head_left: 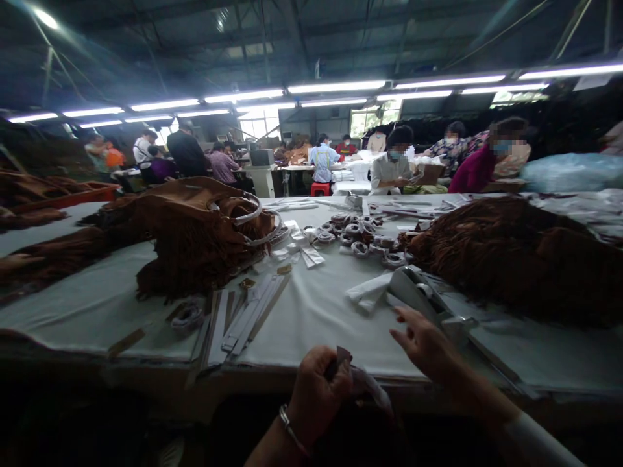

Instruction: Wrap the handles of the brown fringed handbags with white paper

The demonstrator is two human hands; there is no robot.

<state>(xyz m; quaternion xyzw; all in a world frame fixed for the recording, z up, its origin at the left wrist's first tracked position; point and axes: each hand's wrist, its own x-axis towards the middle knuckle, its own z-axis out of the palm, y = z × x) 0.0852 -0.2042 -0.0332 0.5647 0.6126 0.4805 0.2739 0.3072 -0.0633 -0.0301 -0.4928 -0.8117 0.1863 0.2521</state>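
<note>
My left hand, with a bracelet on the wrist, is closed in a fist at the table's near edge. It grips a small brown piece with a pale strip trailing from it. My right hand hovers just right of it, fingers spread and holding nothing, over the white table. A grey metal tool lies just beyond the right hand's fingers, beside folded white strips.
Brown fringed bags lie in piles at the left and right. Several small rolls of tape sit mid-table, and long flat strips lie at the near left. Other people work at tables beyond.
</note>
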